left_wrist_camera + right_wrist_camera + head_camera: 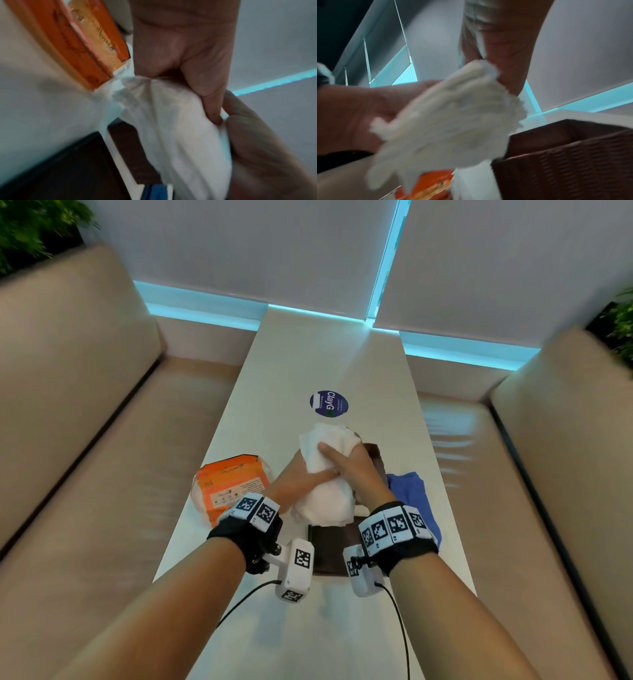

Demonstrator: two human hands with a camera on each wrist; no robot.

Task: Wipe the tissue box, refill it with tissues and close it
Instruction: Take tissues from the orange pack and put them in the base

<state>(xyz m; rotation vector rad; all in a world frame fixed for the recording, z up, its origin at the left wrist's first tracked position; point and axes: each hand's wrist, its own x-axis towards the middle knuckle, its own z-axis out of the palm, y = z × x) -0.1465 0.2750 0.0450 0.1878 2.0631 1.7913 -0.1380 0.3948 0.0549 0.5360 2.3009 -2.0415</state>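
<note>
Both hands hold one thick stack of white tissues (325,498) above the table. My left hand (301,479) grips it from the left with the thumb (211,101) pressed into the top. On the far end, my right hand (346,460) curls its fingers over the stack. The brown woven tissue box (565,155) stands open right under and beside the tissues (453,121). In the head view its dark brown parts (329,549) show in front of and behind the stack. The torn orange tissue packet (229,487) lies to the left.
A crumpled blue cloth (411,494) lies on the white table (308,354) right of the box. A round purple sticker (329,404) is farther back. Beige sofas (85,440) flank the narrow table on both sides.
</note>
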